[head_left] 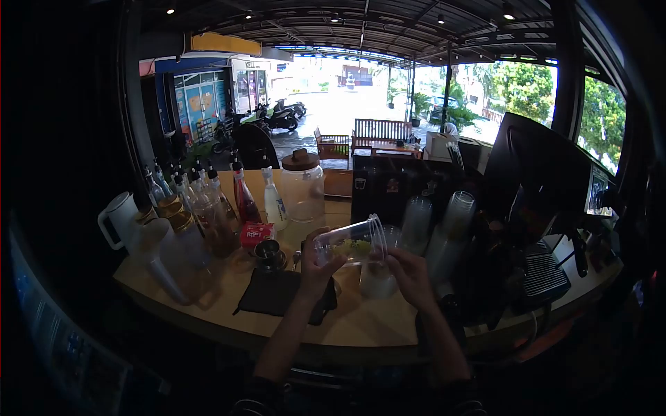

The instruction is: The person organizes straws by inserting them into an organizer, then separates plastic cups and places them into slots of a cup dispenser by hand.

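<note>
Clear plastic cups (350,243), apparently nested with their rims to the right, lie sideways between my hands above the counter. My left hand (318,269) wraps round the base end, its thumb along the lower side. At the rims, the fingers of my right hand (411,274) are pinched on the edge. Below the cups stands a clear container (378,279), partly covered by my right hand. A black mat (274,295) lies under my left wrist, with a metal jigger (269,255) just behind it.
Syrup bottles (246,197), a red packet (257,234), pitchers (170,260) and a white kettle (123,218) stand at the left. A lidded jar (302,187) is at the back. Stacked cups (454,229) and a coffee machine (544,267) occupy the right.
</note>
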A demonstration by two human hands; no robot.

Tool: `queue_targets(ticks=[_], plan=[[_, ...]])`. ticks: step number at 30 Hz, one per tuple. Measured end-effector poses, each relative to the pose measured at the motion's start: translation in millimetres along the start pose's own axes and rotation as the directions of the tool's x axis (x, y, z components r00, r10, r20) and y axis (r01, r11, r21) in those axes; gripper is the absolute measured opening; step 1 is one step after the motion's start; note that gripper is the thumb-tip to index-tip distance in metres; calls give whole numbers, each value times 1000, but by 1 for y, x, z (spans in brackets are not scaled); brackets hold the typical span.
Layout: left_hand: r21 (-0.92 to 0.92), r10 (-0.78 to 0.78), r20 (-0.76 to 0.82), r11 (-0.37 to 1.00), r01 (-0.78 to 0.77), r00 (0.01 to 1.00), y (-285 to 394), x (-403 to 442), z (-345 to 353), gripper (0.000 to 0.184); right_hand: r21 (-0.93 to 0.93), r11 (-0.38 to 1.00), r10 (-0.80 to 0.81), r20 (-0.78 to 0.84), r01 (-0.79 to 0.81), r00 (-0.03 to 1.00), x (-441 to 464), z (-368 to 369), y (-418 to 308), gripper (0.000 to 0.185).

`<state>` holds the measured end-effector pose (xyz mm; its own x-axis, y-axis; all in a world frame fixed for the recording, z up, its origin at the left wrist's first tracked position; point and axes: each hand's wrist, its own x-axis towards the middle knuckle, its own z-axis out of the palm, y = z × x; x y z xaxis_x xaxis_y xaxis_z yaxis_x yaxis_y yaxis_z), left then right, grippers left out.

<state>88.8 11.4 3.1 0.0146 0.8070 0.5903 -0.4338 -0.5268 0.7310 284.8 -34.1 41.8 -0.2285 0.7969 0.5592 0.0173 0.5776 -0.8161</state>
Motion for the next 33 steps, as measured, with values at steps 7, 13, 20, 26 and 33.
queue_targets(ticks=[7,13,20,26,33], plan=[[-60,76,18,995,-74,997,9,-4,6,67,-24,999,-23,-80,22,996,3,8,-14,25],[-37,27,-19,999,-28,999,8,-5,4,68,2,999,-35,-89,35,995,2,8,-13,25],[-50,121,-43,991,-123,992,26,-8,22,65,73,997,9,54,-13,998,0,7,-21,25],[-149,52,-108,986,-68,993,10,-11,21,54,83,996,-39,112,30,993,-7,17,7,27],[95,91,-72,992,-84,993,41,6,22,64,-216,973,-109,-101,85,989,-3,9,-3,36]])
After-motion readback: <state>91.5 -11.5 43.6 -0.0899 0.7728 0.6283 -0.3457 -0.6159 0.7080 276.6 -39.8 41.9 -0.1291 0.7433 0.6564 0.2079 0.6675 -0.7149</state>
